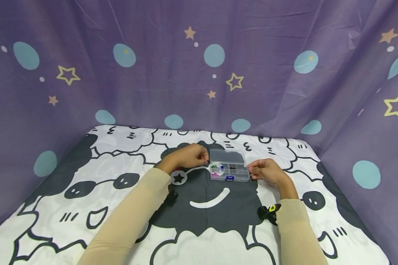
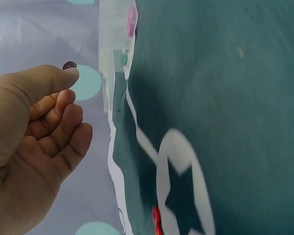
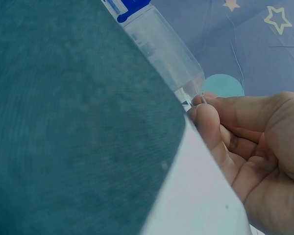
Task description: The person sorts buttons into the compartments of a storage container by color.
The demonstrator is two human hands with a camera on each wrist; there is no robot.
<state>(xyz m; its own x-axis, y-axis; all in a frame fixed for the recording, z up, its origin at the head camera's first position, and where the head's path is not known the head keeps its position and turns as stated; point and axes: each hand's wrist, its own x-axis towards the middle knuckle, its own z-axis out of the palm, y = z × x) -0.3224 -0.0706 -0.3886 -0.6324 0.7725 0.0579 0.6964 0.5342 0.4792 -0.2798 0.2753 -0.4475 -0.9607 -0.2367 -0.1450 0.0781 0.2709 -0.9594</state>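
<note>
A clear plastic compartment box [image 1: 230,178] with its lid [image 1: 227,157] raised stands on the dark patch of the cloth. Green, blue, pink and dark small pieces lie in its compartments. Left of the box, my left hand [image 1: 190,156] pinches a small dark button [image 2: 69,65] between thumb and forefinger, other fingers curled. At the opposite end, my right hand [image 3: 255,132] grips the box's right edge with thumb and fingertips. A blue latch [image 3: 134,7] sits on the box front.
Red pieces [image 2: 157,220] lie on the cloth by the printed star, partly behind my left hand in the head view. The patterned cloth [image 1: 199,246] covers the table, and a purple curtain [image 1: 172,92] rises behind and at both sides.
</note>
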